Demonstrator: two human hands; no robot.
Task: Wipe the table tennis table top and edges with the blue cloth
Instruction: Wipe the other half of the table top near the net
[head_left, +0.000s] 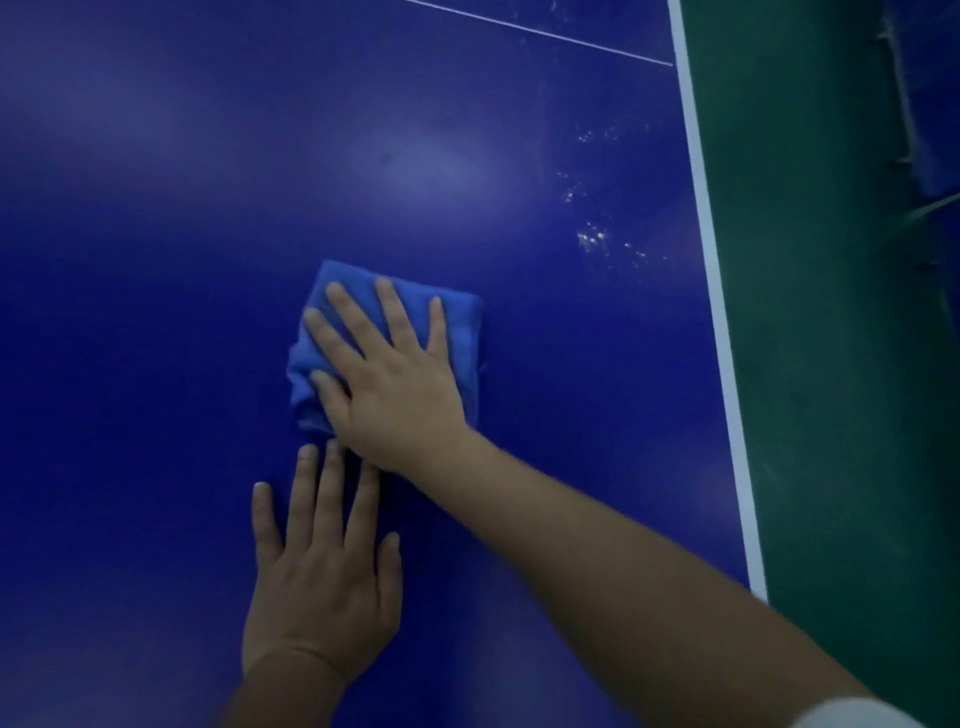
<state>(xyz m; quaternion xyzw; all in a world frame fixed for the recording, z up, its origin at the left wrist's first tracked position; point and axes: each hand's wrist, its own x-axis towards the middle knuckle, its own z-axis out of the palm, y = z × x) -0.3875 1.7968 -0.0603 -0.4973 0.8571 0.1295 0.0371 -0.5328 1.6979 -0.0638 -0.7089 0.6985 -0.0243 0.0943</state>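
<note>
The dark blue table tennis table top (182, 260) fills most of the view. A folded blue cloth (462, 322) lies flat on it near the middle. My right hand (395, 379) presses down on the cloth with fingers spread and straight. My left hand (322, 566) rests flat on the bare table just below the cloth, its fingertips close to my right wrist.
A white edge line (719, 312) runs down the table's right side. White specks (595, 239) dot the surface near that edge. A thin white centre line (545, 34) crosses the top. Green floor (831, 364) lies beyond the edge.
</note>
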